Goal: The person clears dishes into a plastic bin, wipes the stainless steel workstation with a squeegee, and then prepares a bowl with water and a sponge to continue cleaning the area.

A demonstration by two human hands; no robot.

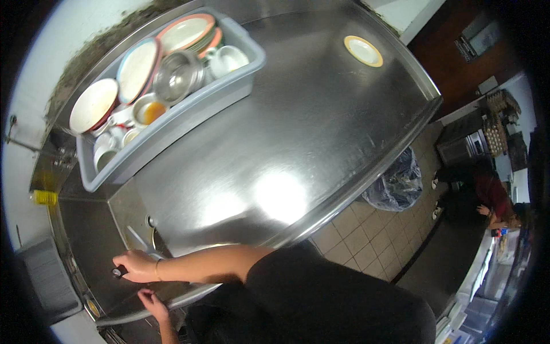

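The person's right hand [136,266], thin band at the wrist, is closed around a small black object [118,272] with a pale round face; its exact kind cannot be determined. The object is held above the sink [86,229]. The left hand [152,304] is near the right, just below it in the view, with fingers bent; whether it grasps anything cannot be told.

A pale, long-handled item [140,237] lies in the sink beside the right forearm, partly hidden by it. A steel counter [321,109] adjoins the sink. On it, near the wall, stands a grey tub [195,112] loaded with used dishes: stacked plates [186,31] with coloured rims, a clear bowl [179,76], and white mugs, one [150,111] with an orange-brown stain inside. A yellow-rimmed plate [364,51] sits alone at the counter's far end, well apart from the tub.

Beyond the counter's front edge, a bin lined with a dark bag [396,183] stands on the tiled floor [366,238]. Farther right, a co-worker in a dark red top [494,198] is at another work surface.
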